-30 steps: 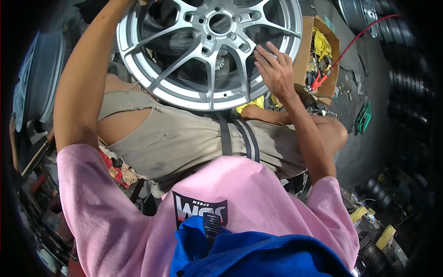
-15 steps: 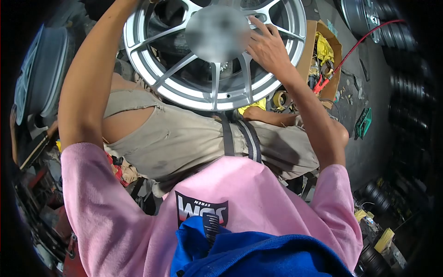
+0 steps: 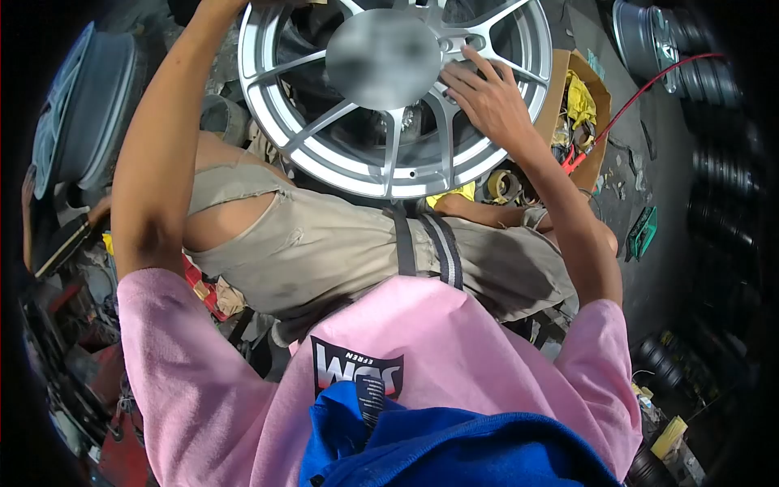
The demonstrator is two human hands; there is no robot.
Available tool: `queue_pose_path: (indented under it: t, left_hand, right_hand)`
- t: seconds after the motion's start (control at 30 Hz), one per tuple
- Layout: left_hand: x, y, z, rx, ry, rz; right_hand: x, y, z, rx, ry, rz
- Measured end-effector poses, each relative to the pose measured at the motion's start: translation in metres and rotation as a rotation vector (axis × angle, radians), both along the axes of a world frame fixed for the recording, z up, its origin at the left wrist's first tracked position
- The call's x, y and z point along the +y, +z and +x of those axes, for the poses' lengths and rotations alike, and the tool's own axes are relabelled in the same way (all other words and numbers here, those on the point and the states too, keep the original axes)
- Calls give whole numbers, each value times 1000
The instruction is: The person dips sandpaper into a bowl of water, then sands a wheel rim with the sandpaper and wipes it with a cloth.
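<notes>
A silver multi-spoke car wheel rim (image 3: 393, 158) stands tilted before my lap at the top of the head view. A round blurred patch hides its hub. My right hand (image 3: 492, 99) rests on the spokes right of the hub, fingers stretched out and apart, holding nothing I can see. At the top left edge of the rim is my left hand (image 3: 274, 3), nearly all cut off by the frame, so its fingers do not show. A small tan thing beside it is too cropped to name.
Right of the rim, a cardboard box (image 3: 602, 104) holds yellow cloth and tools; a red hose (image 3: 661, 71) runs past it. A tape roll (image 3: 505, 186) lies near my foot. Another rim (image 3: 85, 105) stands at left, near another person's hand (image 3: 29, 185). Rims are stacked at right.
The rim and surroundings appear shifted slightly right in view. My right hand has moved a little right and down along the spokes, its fingers still spread.
</notes>
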State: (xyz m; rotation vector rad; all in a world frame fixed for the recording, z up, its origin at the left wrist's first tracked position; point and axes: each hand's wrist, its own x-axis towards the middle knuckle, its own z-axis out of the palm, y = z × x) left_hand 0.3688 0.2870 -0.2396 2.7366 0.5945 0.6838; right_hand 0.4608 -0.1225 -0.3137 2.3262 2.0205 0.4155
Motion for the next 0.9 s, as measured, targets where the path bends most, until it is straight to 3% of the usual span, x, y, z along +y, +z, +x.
queue_pose_path:
  t: [0.1,0.2,0.3,0.33,0.37,0.43,0.5,0.63,0.9]
  left_hand:
    - [-1,3,-3,-8,66,99]
    - [-35,26,-5,-214,-14,106]
    - [-98,44,-4,-295,-206,-163]
    - [-109,36,-1,-268,-339,-164]
    - [-115,3,9,-182,-288,-75]
    - [-143,-12,5,371,-410,19]
    - [-161,-55,-5,269,-488,318]
    - [-171,-42,-12,345,-616,168]
    - [-163,-4,-30,80,-602,136]
  right_hand:
    - [-23,12,-11,63,-32,21]
    - [-43,22,-12,217,-110,15]
    - [-64,24,-3,286,-208,108]
    - [-69,22,1,419,-325,195]
    - [-73,19,4,553,-443,285]
    - [-83,5,8,551,-413,373]
    - [-87,-4,4,648,-532,302]
    - [-82,-13,-12,760,-512,315]
    - [-75,-24,-6,784,-513,307]
